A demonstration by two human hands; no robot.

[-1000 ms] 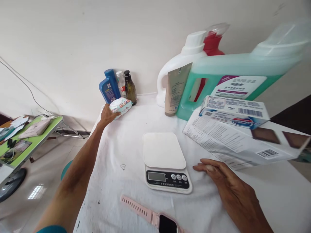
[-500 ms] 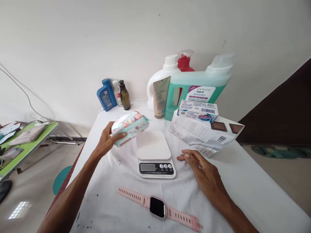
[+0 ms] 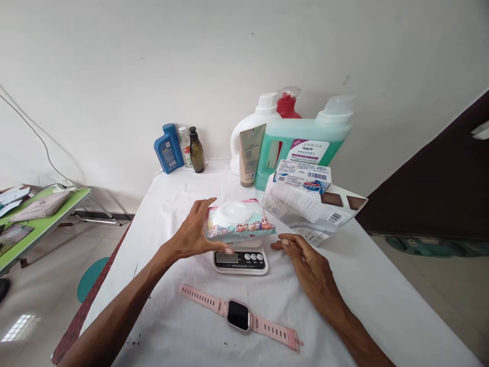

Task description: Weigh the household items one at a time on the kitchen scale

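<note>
Since half-second-earlier view, soft pastel wet-wipes pack with white lid point(image 3: 237, 221) moved from mid-air onto small white digital kitchen scale point(image 3: 241, 258), lid up, display unobstructed. Left hand point(image 3: 195, 236) clasps pack's 9 o'clock end, steadying. Right hand point(image 3: 305, 257) open, flat on white tablecloth point(image 3: 171, 204) at scale's 3 o'clock, holding nothing. Pink strap smartwatch point(image 3: 239, 314) at 6 o'clock.

A single head-worn camera looks forward and down from the near edge of the cloth-covered counter point(image 3: 183, 188), facing the white wall point(image 3: 153, 61) behind it. It sits close over the scale point(image 3: 240, 259); the far-left side table point(image 3: 42, 224) is perhaps too distorted to judge.
</note>
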